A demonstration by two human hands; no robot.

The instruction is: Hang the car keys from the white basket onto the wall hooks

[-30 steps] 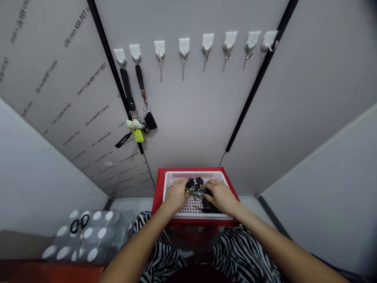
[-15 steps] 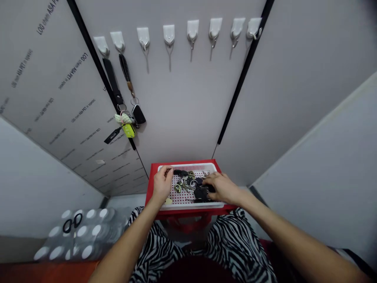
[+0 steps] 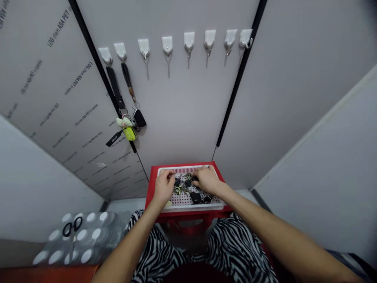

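Observation:
A white perforated plastic basket (image 3: 188,207) holds a tangle of keys (image 3: 185,188) with rings and dark fobs. My left hand (image 3: 163,187) is at the basket's left side, thumb and fingers curled together beside the keys; what they pinch, if anything, is hidden. Over the back right of the basket, my right hand (image 3: 207,180) has its fingers bent down around some dark keys, partly covering them. A black fob (image 3: 195,197) and a round metal ring (image 3: 207,199) lie near the basket's front edge.
The basket rests on a red box (image 3: 149,192) before my knees. White hooks (image 3: 167,46) line the panel; two key straps (image 3: 115,86) hang from the leftmost ones. Shrink-wrapped bottles (image 3: 82,236) with black-handled scissors (image 3: 72,226) on top stand left.
My right hand has moved left and toward the back of the basket, uncovering the fob and ring at the front right. My left hand stays at the left side. The view has tilted slightly upward.

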